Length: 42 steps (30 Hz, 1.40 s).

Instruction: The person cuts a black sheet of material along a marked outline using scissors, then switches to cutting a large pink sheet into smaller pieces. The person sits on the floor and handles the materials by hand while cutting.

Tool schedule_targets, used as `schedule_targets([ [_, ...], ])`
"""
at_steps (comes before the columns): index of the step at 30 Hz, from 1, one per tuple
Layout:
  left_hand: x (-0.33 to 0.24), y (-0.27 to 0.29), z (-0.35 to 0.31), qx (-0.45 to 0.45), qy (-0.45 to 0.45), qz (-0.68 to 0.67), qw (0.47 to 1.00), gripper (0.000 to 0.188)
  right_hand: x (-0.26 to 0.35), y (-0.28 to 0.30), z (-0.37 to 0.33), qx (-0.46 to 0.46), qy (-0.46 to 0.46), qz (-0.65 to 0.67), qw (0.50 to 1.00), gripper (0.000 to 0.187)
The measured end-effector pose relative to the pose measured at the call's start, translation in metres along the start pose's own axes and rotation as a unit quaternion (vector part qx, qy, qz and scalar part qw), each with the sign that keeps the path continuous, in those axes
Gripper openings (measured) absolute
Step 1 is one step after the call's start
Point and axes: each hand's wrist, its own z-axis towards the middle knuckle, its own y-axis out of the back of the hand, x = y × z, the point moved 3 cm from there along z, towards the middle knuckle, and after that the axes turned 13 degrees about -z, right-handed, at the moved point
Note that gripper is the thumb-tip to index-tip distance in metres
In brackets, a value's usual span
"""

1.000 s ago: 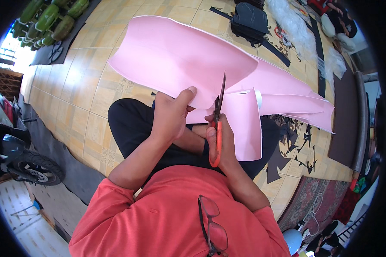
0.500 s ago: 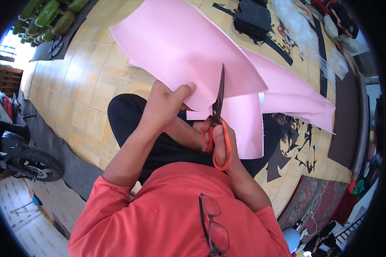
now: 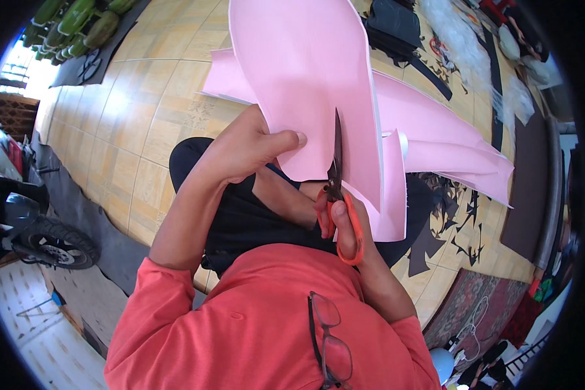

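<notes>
My left hand (image 3: pixel 257 148) grips the near left edge of a large pink sheet (image 3: pixel 299 65), thumb on top and fingers hidden beneath. The sheet is held up over my crossed legs and curves away from me. In my right hand (image 3: pixel 352 224) is a pair of scissors (image 3: pixel 335 170) with orange handles and dark blades. One long blade lies over the pink surface, pointing away from me, and the sheet's near edge sits at the blades beside my left thumb. More pink sheets (image 3: pixel 429 127) lie under and to the right, one strip hanging over my right leg.
Dark offcuts (image 3: pixel 445 208) are scattered on the tiled floor (image 3: pixel 140 130) at right. Beyond them lie a dark roll (image 3: pixel 547 195), a black bag (image 3: pixel 393 23) and clear plastic film (image 3: pixel 458 45). A motorcycle (image 3: pixel 39 227) stands at left; green gas cylinders (image 3: pixel 78 23) are at far left.
The held sheet has turned clockwise, its far left corner swinging right and uncovering another pink piece at left. Both hands have shifted slightly right, and the scissors sit a little lower.
</notes>
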Motion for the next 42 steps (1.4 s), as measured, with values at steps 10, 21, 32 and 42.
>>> schedule_targets([
  [10, 0.003, -0.005, 0.002, 0.057, 0.032, 0.015, 0.998, 0.046, -0.009, 0.005, -0.009, -0.026, -0.064, -0.069, 0.995, 0.055],
  [21, 0.017, 0.006, 0.018, 0.078, 0.03, 0.063, 0.995, 0.045, -0.025, 0.009, -0.017, 0.02, -0.126, -0.078, 0.989, 0.055],
  [32, 0.059, 0.006, 0.033, 0.004, 0.007, 0.018, 1.0, 0.033, -0.031, 0.023, -0.005, 0.101, -0.173, 0.057, 0.978, 0.053],
  [42, 0.067, -0.019, 0.019, 0.042, 0.113, -0.297, 0.947, 0.031, -0.044, 0.024, -0.01, 0.077, -0.045, 0.082, 0.993, 0.041],
])
